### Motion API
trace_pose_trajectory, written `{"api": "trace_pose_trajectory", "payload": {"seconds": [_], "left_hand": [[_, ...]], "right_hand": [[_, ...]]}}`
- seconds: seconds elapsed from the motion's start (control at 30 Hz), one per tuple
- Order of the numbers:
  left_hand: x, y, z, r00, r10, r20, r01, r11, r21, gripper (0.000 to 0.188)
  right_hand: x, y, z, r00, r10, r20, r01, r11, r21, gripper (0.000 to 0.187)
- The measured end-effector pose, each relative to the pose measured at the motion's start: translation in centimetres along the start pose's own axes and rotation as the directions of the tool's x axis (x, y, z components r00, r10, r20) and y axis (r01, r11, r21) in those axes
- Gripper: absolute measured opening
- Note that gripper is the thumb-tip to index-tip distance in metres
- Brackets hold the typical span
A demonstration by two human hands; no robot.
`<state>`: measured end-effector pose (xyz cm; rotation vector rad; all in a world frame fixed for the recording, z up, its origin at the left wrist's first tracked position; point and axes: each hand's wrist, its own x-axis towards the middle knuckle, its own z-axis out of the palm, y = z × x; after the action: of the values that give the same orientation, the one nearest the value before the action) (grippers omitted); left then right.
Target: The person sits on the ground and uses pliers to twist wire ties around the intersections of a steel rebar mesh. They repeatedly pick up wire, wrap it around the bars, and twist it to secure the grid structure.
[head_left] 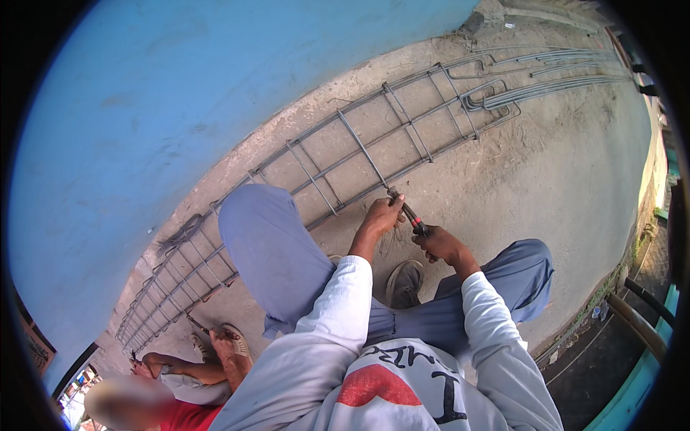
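Observation:
A long steel rebar cage [365, 149] of bars and rectangular stirrups lies on the concrete. My right hand [440, 246] is closed round the handles of a pair of pincers [410, 215] with a red band. Their head meets the cage's near long bar where a stirrup crosses it. Beside the pincers' head, my left hand [383, 215] is closed close to that joint. Thin strands of tie wire [385, 243] stick out below its fingers; its grip is partly hidden.
A blue wall [180, 93] runs along the cage's far side. Loose bent rebars [546, 87] lie at the far right. At lower left, a co-worker in red [188, 415] sits by the cage, a hand [224, 352] near it. My knees flank the work.

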<state>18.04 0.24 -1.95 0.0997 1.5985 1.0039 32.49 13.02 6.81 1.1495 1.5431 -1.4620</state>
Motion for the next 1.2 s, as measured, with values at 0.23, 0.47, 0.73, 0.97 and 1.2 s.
{"api": "trace_pose_trajectory", "payload": {"seconds": [0.23,0.47,0.73,0.97,1.2], "left_hand": [[-0.7,1.6,-0.8,0.991,-0.102,-0.081,0.091,0.988,-0.126,0.07],[-1.0,2.0,-0.3,0.967,-0.171,0.188,0.235,0.885,-0.403,0.057],[-1.7,3.3,-0.7,0.99,-0.14,-0.02,0.138,0.986,-0.098,0.044],[-1.8,4.1,0.4,0.985,-0.121,-0.123,0.069,0.929,-0.364,0.027],[2.2,-0.2,5.0,0.952,-0.063,-0.299,0.059,0.998,-0.024,0.035]], "right_hand": [[0.7,-0.1,1.4,0.985,0.145,0.09,-0.153,0.984,0.093,0.039],[1.0,1.0,0.5,0.827,0.054,0.559,-0.423,0.715,0.557,0.037],[1.5,1.6,-1.0,0.993,-0.112,-0.045,0.11,0.993,-0.049,0.025],[2.1,2.4,-0.8,0.997,0.064,-0.053,-0.054,0.984,0.172,0.026],[2.2,3.1,-2.0,0.964,0.124,-0.236,-0.059,0.962,0.265,0.024]]}}
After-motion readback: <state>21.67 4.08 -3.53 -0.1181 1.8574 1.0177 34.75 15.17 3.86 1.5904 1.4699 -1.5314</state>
